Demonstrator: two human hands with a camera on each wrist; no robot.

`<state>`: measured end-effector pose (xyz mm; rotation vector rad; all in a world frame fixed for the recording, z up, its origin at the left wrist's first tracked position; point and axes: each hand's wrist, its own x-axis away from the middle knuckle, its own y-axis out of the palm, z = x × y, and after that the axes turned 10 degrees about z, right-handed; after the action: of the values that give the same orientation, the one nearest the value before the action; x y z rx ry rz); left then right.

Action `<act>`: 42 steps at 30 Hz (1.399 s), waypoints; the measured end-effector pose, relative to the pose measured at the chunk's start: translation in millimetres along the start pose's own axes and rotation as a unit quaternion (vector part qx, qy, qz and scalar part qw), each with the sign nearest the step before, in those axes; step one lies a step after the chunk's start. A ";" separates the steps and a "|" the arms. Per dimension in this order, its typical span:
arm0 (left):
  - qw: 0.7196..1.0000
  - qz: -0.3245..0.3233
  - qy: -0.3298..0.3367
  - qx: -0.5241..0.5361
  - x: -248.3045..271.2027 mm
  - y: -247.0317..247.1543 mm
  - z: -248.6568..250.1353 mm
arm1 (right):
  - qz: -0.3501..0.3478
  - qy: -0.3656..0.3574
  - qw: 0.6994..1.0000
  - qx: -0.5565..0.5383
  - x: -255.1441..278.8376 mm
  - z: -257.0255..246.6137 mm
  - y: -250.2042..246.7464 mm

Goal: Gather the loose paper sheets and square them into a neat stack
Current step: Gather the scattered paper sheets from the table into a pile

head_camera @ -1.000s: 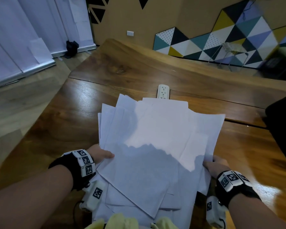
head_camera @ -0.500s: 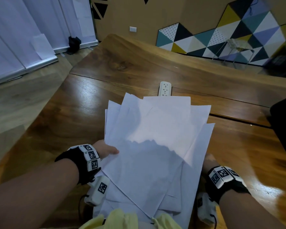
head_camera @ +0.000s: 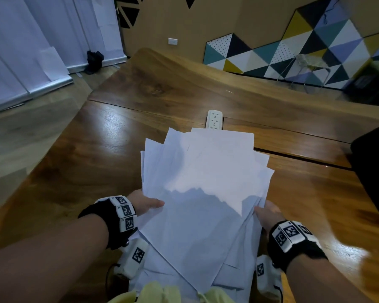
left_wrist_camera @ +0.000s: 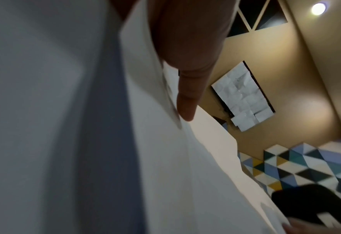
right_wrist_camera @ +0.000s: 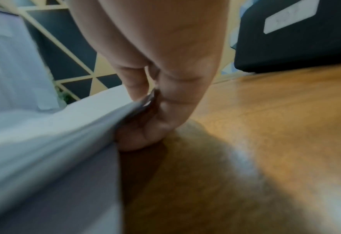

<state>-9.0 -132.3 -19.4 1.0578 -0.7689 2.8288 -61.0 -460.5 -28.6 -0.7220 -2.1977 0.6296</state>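
The paper sheets [head_camera: 197,193] are held as a fanned bundle above the wooden desk [head_camera: 96,162], near its front edge, with corners splayed at the far end and several sheets skewed toward the person at the near end; whether the near end rests on the desk or the lap cannot be told. The left edge of the bundle is gripped by the left hand [head_camera: 143,203], whose thumb lies on top of the sheets while the other fingers are hidden beneath. The right edge is pinched by the right hand [right_wrist_camera: 155,101], the layered paper edges being seen caught between thumb and fingers in the right wrist view. The gathering appears largely done, and the squaring is judged to be the step in hand. For it to go well, the grip should be loosened just enough for the sheets to slide against one another, the bundle should be stood on one edge and tapped on the desk, then turned and tapped on the adjoining edge, with the palms kept flat against the sides as guides. A tight pinch is likely to lock the skew in place, and loose outer sheets could slip free. Beyond the bundle a white power strip [head_camera: 214,119] is set into the desk, and a dark object [head_camera: 372,171] lies at the right.
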 end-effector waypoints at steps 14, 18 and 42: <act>0.998 0.032 0.049 0.021 17.0 19.3 39.2 | -0.029 0.062 0.994 -0.081 14.0 -1.0 8.8; 0.999 -0.014 -0.032 0.025 -2.7 9.7 27.8 | -0.009 0.049 0.997 -0.062 21.2 0.4 10.8; 0.948 -0.073 0.284 0.123 96.4 -76.1 116.1 | -0.134 -0.109 0.956 -0.239 96.8 -121.8 -62.8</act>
<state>2.2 -132.4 149.2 0.2452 -0.2759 2.9051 -43.6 -416.2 132.3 -0.5909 -2.6324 0.0333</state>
